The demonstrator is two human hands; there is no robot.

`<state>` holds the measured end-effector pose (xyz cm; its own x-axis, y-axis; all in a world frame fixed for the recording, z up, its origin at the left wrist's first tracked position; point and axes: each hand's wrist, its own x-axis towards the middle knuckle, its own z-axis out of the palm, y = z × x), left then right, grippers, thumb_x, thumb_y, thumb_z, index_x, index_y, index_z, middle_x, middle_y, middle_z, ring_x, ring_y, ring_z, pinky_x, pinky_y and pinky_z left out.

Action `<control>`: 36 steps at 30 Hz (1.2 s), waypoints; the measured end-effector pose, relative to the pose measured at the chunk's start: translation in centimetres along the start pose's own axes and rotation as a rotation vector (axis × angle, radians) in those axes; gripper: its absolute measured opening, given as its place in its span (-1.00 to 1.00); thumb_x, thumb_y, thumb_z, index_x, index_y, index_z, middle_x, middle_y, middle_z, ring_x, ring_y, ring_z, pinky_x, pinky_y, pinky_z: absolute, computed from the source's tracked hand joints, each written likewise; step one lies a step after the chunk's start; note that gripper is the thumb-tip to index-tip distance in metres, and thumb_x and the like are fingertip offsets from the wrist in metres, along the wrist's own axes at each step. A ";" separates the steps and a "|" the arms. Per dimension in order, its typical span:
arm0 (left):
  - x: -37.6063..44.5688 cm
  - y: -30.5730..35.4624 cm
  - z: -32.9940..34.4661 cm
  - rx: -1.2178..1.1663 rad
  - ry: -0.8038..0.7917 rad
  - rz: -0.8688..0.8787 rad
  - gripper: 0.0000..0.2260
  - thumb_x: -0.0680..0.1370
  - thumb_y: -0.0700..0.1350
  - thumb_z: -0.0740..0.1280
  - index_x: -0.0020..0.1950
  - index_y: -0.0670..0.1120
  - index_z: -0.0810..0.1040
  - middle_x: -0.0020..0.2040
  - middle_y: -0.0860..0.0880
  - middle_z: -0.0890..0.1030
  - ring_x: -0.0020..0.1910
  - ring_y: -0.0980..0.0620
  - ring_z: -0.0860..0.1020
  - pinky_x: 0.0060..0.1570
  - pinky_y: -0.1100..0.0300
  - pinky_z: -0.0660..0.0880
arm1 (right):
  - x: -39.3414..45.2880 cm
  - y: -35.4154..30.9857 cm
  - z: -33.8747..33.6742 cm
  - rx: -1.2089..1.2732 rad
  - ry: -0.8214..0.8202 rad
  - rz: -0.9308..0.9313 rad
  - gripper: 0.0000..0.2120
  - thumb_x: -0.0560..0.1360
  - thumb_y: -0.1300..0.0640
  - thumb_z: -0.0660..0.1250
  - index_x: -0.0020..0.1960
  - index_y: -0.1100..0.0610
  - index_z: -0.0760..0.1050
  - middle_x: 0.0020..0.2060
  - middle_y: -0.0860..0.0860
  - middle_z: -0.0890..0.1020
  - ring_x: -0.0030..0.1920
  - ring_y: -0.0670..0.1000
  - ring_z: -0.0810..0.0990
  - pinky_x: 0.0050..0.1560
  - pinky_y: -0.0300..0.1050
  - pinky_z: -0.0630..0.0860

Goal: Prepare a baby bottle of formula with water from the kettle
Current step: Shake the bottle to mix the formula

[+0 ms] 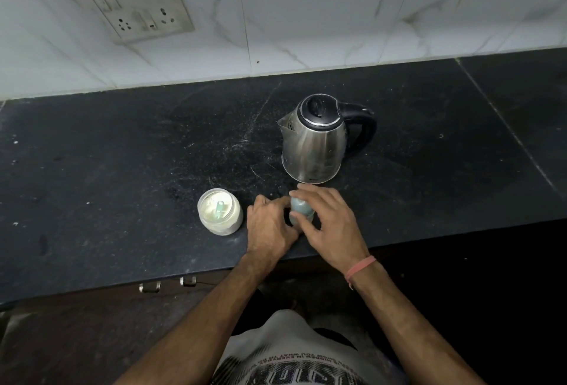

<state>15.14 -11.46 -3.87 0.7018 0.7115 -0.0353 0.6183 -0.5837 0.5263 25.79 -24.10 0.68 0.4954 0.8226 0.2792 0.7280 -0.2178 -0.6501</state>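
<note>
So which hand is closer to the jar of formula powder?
Left. The left hand grips the bottle just right of the jar; the right hand is beyond the bottle.

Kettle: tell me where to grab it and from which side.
Grip the kettle by its black loop handle, coming from the right with the right hand. The handle sticks out on that side, opposite the spout, and the kettle stands upright with its lid closed.

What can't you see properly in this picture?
Head view only:
- Bottle: mostly covered by the left hand and right hand; whether it holds anything is hidden.
- Kettle: lid shut, so the water inside is hidden.
- Scoop in the jar: partly buried in powder.
</note>
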 end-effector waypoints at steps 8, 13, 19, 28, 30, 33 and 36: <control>-0.1 -0.2 0.3 -0.003 -0.006 -0.008 -0.55 0.55 0.17 0.52 0.43 0.12 0.68 -0.08 0.13 0.64 0.13 0.00 0.46 0.18 -0.02 0.33 | -0.8 1.7 2.1 0.043 0.103 -0.002 -0.57 0.71 -0.08 0.36 0.51 0.07 0.59 0.48 -0.02 0.62 0.46 -0.02 0.60 0.49 -0.22 0.43; -0.1 -0.4 0.5 -0.007 -0.002 -0.009 -0.54 0.52 0.20 0.54 0.40 0.11 0.70 -0.06 0.12 0.67 0.12 0.00 0.46 0.18 -0.03 0.34 | -0.9 2.8 3.3 0.063 0.203 -0.075 -0.57 0.70 -0.03 0.43 0.49 0.16 0.61 0.45 0.05 0.65 0.43 -0.01 0.64 0.41 -0.03 0.59; -0.2 -0.3 0.3 0.000 -0.001 -0.004 -0.56 0.53 0.19 0.52 0.38 0.10 0.71 -0.08 0.14 0.63 0.11 0.00 0.45 0.17 -0.02 0.32 | -1.0 2.7 3.6 0.059 0.224 -0.087 -0.55 0.72 -0.04 0.41 0.53 0.14 0.57 0.44 0.04 0.65 0.38 -0.02 0.66 0.39 -0.10 0.59; -0.2 -0.1 -0.9 0.090 -0.062 0.054 -0.59 0.51 -0.11 0.53 0.36 0.11 0.69 0.04 0.07 0.74 0.17 -0.07 0.49 0.16 -0.07 0.38 | -1.0 3.3 3.6 0.012 0.036 -0.039 -0.22 0.56 0.08 0.59 0.65 -0.08 0.27 0.51 -0.03 0.56 0.40 -0.04 0.63 0.30 0.00 0.67; -0.4 -0.2 -1.1 0.098 -0.084 0.075 -0.47 0.49 -0.12 0.55 0.45 0.10 0.64 0.15 0.07 0.74 0.22 -0.07 0.48 0.19 -0.06 0.40 | -0.9 3.4 3.5 0.007 -0.018 -0.011 -0.16 0.54 0.09 0.60 0.66 -0.13 0.20 0.51 -0.01 0.54 0.40 0.00 0.62 0.27 0.09 0.68; -1.2 0.0 -1.1 0.010 -0.057 0.065 -0.27 0.46 -0.10 0.59 0.63 0.08 0.49 0.37 0.08 0.67 0.31 -0.04 0.46 0.29 -0.06 0.45 | -0.4 2.9 3.0 0.076 -0.050 0.096 -0.10 0.54 0.10 0.61 0.67 -0.23 0.15 0.51 -0.03 0.54 0.40 0.02 0.61 0.35 0.08 0.63; -2.1 0.8 -0.4 -0.032 0.027 0.082 -0.24 0.50 0.01 0.60 0.68 0.00 0.42 0.51 0.03 0.59 0.44 -0.05 0.46 0.43 -0.05 0.47 | 0.3 2.2 1.2 0.220 0.020 0.252 -0.03 0.49 0.15 0.65 0.66 -0.32 0.16 0.48 -0.15 0.51 0.35 -0.04 0.63 0.33 0.06 0.65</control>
<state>14.03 -13.22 -3.01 0.7396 0.6722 0.0322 0.5470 -0.6284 0.5531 27.00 -23.67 -1.55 0.6576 0.7462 0.1032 0.4629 -0.2921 -0.8369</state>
